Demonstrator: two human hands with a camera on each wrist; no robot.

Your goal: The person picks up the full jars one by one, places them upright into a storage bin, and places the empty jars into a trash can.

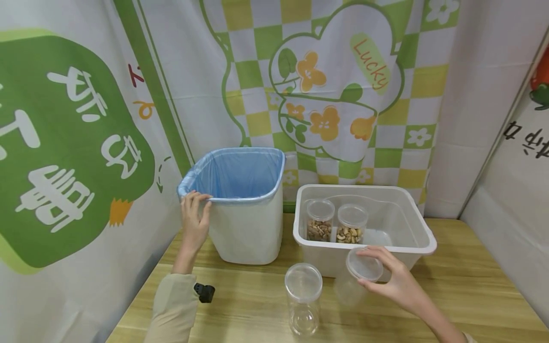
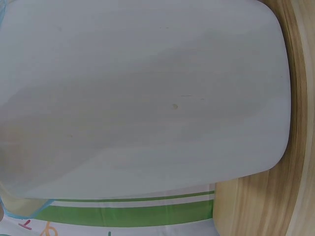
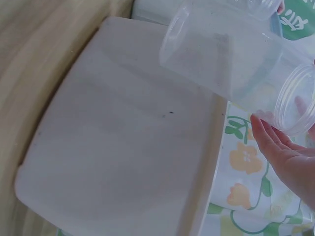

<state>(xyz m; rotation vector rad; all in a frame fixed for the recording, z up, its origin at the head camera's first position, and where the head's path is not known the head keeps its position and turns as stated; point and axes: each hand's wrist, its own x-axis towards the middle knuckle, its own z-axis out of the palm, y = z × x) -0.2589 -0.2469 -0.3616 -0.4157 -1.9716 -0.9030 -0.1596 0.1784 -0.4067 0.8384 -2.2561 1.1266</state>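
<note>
At the left, a white trash bin [image 1: 249, 233] is lined with a blue bag [image 1: 240, 176] folded over its rim. My left hand [image 1: 195, 216] grips the bin's front left rim, fingers over the bag's edge; the left wrist view shows mostly the bin's wall [image 2: 147, 98]. My right hand [image 1: 396, 281] holds a clear lidded jar [image 1: 353, 283] by its lid, thumb and fingers on opposite sides. This jar [image 3: 236, 64] looks empty and is in front of the white tub [image 1: 319, 257]. Another clear jar [image 1: 303, 305] with a lid stands upright on the table to its left.
Inside the tub, toward its left, stand a jar of brownish nuts [image 1: 319, 224] and a jar of cashews [image 1: 350, 226], both lidded. Bin and tub stand side by side on a wooden table [image 1: 240, 305], before a printed curtain [image 1: 257, 76].
</note>
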